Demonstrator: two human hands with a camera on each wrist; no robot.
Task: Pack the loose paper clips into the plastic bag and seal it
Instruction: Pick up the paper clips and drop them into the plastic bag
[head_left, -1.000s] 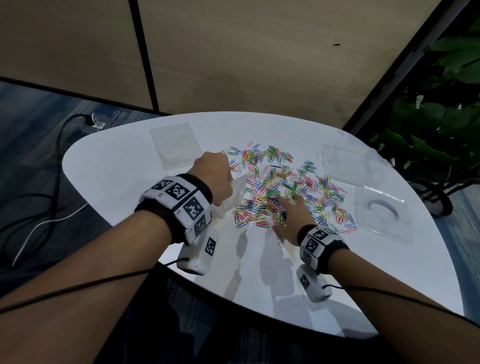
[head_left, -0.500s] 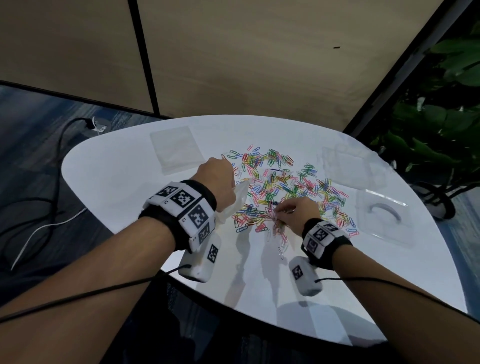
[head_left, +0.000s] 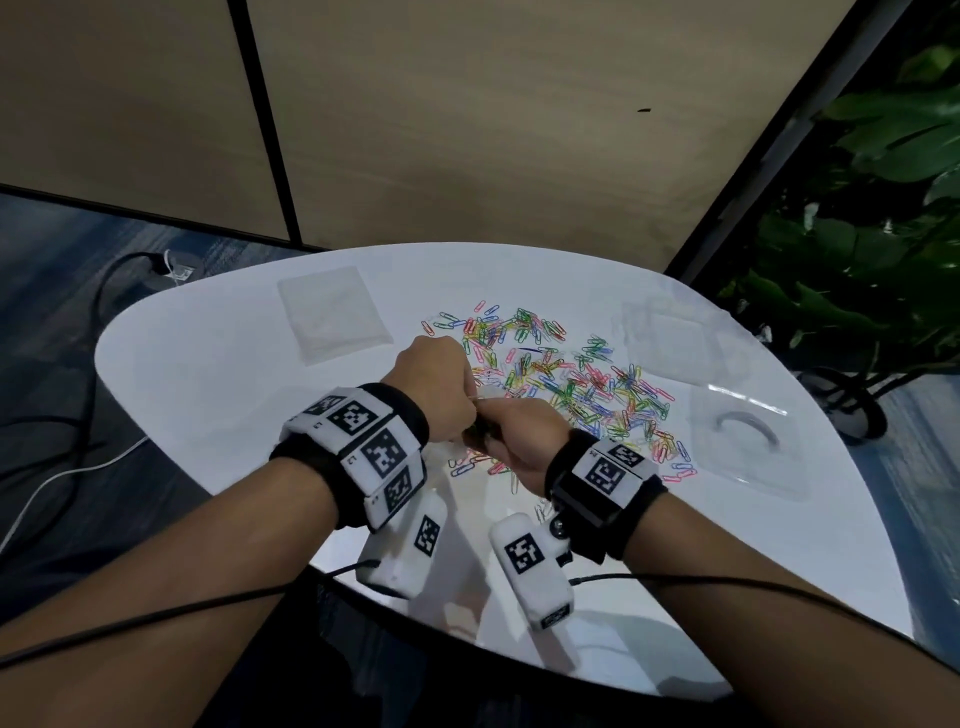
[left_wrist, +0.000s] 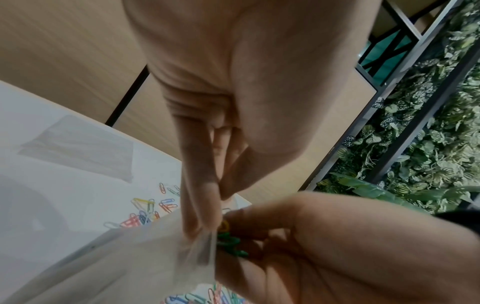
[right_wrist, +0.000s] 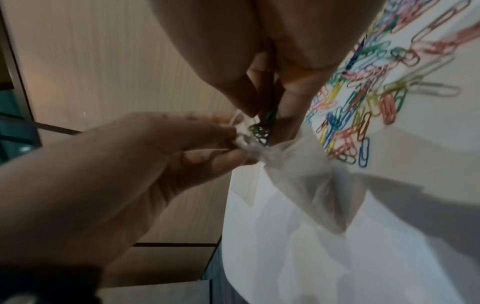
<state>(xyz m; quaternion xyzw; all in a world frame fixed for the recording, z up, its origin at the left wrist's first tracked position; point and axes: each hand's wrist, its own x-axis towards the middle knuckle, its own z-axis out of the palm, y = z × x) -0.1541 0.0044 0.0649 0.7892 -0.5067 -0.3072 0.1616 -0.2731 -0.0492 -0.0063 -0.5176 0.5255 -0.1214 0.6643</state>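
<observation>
Clear, thin plastic bag (right_wrist: 298, 170) hangs above the white table (head_left: 218, 374), its mouth pinched in the left hand (head_left: 434, 392) grip. Touching it, the right hand (head_left: 519, 436) grip pinches a small bunch of green and yellow wire paper clips (left_wrist: 228, 240) at the bag's opening. Just beyond, the loose multicoloured paper clips (head_left: 571, 379) lie scattered on the table.

Colourful paper clips (head_left: 566, 379) beside held bag (right_wrist: 293, 172)

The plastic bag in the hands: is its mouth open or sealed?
Open: the left hand pinches the plastic bag at its mouth while the right hand feeds in paper clips.
</observation>
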